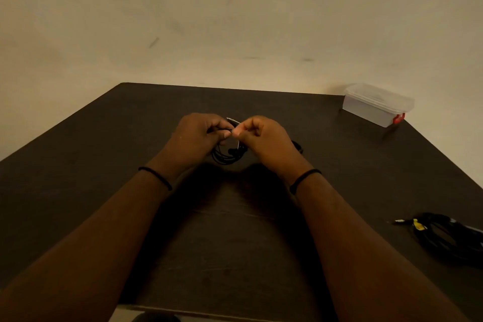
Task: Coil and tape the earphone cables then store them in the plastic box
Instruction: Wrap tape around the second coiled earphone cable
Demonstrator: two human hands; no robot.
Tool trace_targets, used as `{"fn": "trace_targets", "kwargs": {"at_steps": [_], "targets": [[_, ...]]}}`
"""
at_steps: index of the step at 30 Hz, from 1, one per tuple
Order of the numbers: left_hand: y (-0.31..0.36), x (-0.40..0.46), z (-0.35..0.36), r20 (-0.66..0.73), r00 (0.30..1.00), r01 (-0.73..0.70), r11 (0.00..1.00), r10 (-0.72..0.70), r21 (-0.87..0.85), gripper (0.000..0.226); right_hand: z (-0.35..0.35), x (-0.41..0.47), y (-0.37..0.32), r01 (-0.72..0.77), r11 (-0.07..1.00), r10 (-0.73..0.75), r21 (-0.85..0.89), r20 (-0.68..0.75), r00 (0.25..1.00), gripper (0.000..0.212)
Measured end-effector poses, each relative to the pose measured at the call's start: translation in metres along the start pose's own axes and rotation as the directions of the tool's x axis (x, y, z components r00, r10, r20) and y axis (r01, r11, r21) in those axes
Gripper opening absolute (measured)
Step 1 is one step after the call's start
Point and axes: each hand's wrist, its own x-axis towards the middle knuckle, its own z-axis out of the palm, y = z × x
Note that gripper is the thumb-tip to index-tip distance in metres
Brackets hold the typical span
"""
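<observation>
Hands: two, both mine, raised together over the middle of the dark table [104, 165].
Left hand [194, 138]: fingers curled round the black earphone coil [226, 157], thumb tip pressed toward the other hand.
Right hand [264, 138]: fingers curled, thumb and forefinger pinching a thin pale strip of tape [233, 121] at the point where my fingertips meet.
Coils in my grip: one; its loops hang just below my fingertips, between my two palms.
Tape strip: one, poking up just above my fingertips; how far it wraps the cable I cannot tell.
Other cable bundles: one, a black bundle [444, 235] with a yellow tag [418, 225], well to the right of my right hand and nearer to me.
Dark thing behind my right hand: one small black shape [298, 146], mostly hidden; I cannot tell what it is.
Plastic box [376, 104]: one, clear, lid on, red clasp on its side, far to the right of my fingers and beyond them, at the table's far right corner.
Wristbands: two, one black band on each wrist.
Edges: the far table edge lies beyond my fingers against the wall; the left and right edges slant away on either side.
Open room: bare tabletop left of my left hand, and between my fingers and the box.
</observation>
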Motion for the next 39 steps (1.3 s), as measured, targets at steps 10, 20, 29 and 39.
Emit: {"fn": "trace_targets", "kwargs": {"at_steps": [10,20,29,39], "targets": [[-0.003,-0.001,0.002,0.032,0.996,0.091,0.983,-0.087,-0.161,0.015,0.007,0.002,0.008,0.229,0.847,-0.338,-0.48,-0.154,0.929,0.015],[-0.003,-0.003,0.002,-0.019,0.996,-0.091,0.996,0.091,-0.008,0.017,0.014,0.002,0.01,0.18,0.93,-0.258,-0.321,-0.221,0.941,0.007],[0.016,-0.008,0.01,-0.043,0.999,-0.016,0.999,0.018,0.033,0.034,-0.005,-0.004,0.002,-0.019,0.993,0.048,0.116,-0.255,0.966,0.013],[0.108,0.015,0.073,0.036,0.976,0.216,0.966,-0.213,-0.142,0.019,-0.112,-0.058,0.002,-0.308,0.95,0.313,0.057,-0.209,0.926,0.014]]}}
